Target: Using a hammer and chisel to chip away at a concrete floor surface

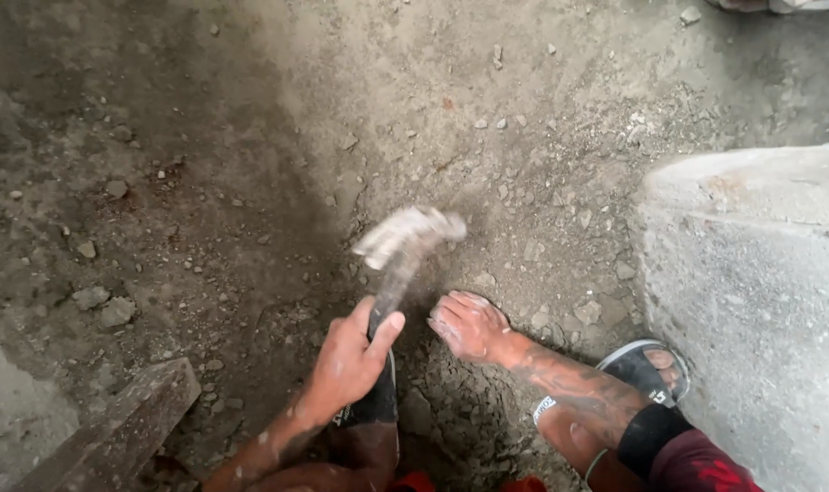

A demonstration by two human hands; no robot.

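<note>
My left hand (pixel 350 355) is closed around the handle of a dusty hammer (pixel 403 239). The hammer head is blurred by motion just above broken, gravelly ground (pixel 487 182). Just to the right, my right hand (pixel 469 325) lies with its fingers spread on the rubble, holding nothing. Its forearm is tattooed and dusty. The two hands are a short gap apart.
A large grey concrete block (pixel 751 273) fills the right side. A wooden plank (pixel 113 428) lies at the bottom left. My feet in black sandals (pixel 647 369) are at the bottom, one under my left hand. Loose stones (pixel 104 305) are scattered over the dirt.
</note>
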